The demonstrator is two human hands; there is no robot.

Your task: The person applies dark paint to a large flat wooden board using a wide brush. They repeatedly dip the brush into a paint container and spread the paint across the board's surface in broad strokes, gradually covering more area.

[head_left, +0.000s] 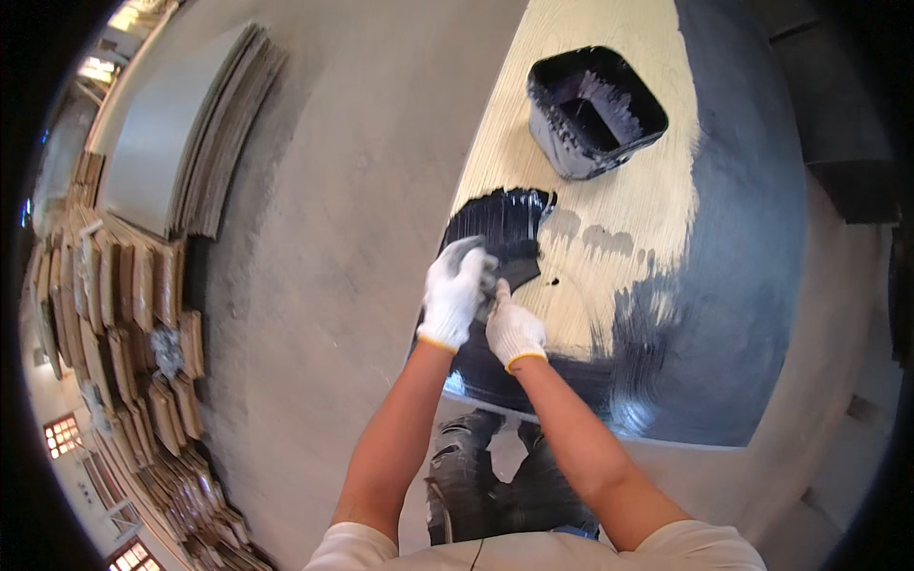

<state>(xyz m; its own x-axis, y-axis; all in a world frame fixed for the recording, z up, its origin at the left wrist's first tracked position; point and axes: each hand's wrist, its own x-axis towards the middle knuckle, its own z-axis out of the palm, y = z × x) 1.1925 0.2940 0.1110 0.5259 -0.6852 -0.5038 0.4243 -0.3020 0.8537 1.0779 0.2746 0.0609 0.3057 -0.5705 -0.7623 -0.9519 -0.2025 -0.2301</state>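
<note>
Both my hands wear white knit gloves with yellow cuffs. My left hand (pixel 455 293) is closed around the left part of a dark flat spreader (pixel 519 269), its fingers slightly blurred. Just to its right, my right hand (pixel 515 330) is closed at the spreader's near side, index finger pointing forward. The handle is hidden by the gloves. Beneath lies a pale wood-grained board (pixel 647 57), with wet black coating (pixel 490 214) streaked ahead of my hands and along the left edge. Dark grey-black coating (pixel 738 285) covers the board's right side and near edge.
A black square bucket (pixel 562 143), smeared with coating and holding dark liquid, stands on the board's far part. To the left, stacked sheets (pixel 176 124) and many wrapped wooden pieces (pixel 124 285) rest on the grey floor (pixel 324 238). Dark blocks (pixel 847 186) stand at the right.
</note>
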